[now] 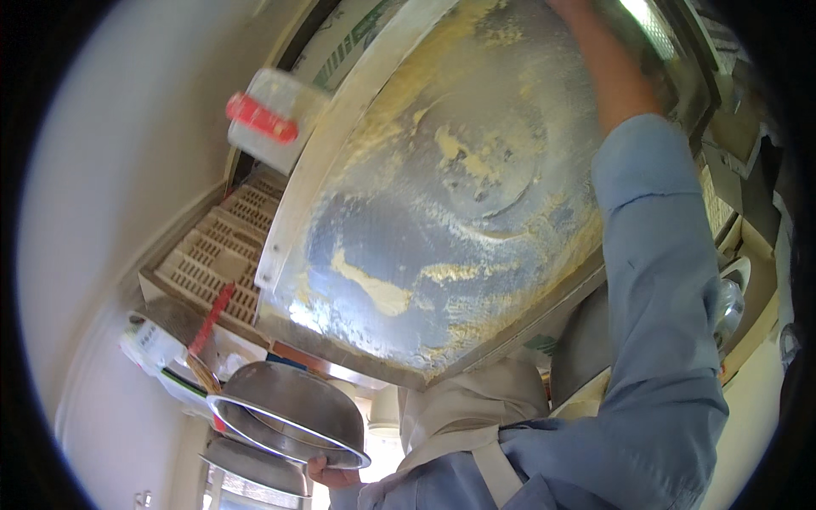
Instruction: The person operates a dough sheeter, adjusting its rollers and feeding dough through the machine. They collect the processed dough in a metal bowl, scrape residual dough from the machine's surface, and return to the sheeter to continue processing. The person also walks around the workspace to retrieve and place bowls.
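Observation:
My left hand (333, 473) grips the rim of a steel bowl (293, 399), which is tipped on its side at the lower left, beside the worktop. The fingers show at the bowl's lower edge. My right forearm (608, 64) reaches far across the metal worktop (544, 93), and the hand itself is cut off by the top edge. Pale yellow flour (374, 285) is smeared over the worktop in streaks and patches, with a faint ring-shaped mark near the middle.
A scraper with a red handle (262, 117) lies at the worktop's raised left border. Slatted trays (208, 251) stand along the left wall. A red-handled tool (212, 319) leans close to the bowl. Another metal pan (255, 466) sits below it, and cartons (761, 255) line the right.

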The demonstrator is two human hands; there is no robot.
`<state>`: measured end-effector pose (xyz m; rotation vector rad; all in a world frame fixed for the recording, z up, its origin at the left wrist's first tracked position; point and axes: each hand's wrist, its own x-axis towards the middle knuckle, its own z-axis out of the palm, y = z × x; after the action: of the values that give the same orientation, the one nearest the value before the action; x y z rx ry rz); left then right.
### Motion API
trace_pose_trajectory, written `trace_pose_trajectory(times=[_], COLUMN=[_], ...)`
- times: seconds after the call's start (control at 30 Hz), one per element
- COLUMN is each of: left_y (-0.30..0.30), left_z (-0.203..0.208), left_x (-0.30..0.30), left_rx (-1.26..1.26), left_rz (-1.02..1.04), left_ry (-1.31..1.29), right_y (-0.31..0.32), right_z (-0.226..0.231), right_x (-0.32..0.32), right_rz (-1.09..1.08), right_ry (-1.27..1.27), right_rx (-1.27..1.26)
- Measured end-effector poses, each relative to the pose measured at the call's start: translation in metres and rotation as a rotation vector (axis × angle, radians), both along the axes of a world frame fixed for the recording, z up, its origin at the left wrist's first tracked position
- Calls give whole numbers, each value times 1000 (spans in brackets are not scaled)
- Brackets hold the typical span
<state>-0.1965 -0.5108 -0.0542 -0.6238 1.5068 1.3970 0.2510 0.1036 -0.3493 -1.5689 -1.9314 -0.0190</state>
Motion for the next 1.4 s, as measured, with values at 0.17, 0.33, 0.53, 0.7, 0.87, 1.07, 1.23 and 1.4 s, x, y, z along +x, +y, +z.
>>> trace_pose_trajectory(times=[0.17, 0.33, 0.53, 0.7, 0.87, 1.07, 1.23, 1.4], left_y=[-40, -81, -131, -165, -192, -215, -221, -206], left_z=[-5, -3, -4, -8, -17, -31, -35, -33], left_x=[-6, -7, -13, -21, -24, -19, -14, -5], left_rx=[56, 46, 46, 44, 47, 76, 17, 3], left_rz=[31, 64, 118, 205, 246, 323, 287, 279], left_ry=[17, 84, 125, 158, 91, 70, 68, 76], right_y=[-70, -164, -280, -302, -293, -316, -316, -339], right_z=[2, -2, 36, 61, 48, 54, 44, 37], right_x=[-69, -162, -263, -284, -294, -337, -365, -386], right_rz=[97, 132, 575, 728, 805, 1176, 1442, 1631], right_ry=[-295, 47, 137, 200, 157, 150, 105, 66], right_rx=[146, -377, -121, -251, -201, -448, -443, -332])
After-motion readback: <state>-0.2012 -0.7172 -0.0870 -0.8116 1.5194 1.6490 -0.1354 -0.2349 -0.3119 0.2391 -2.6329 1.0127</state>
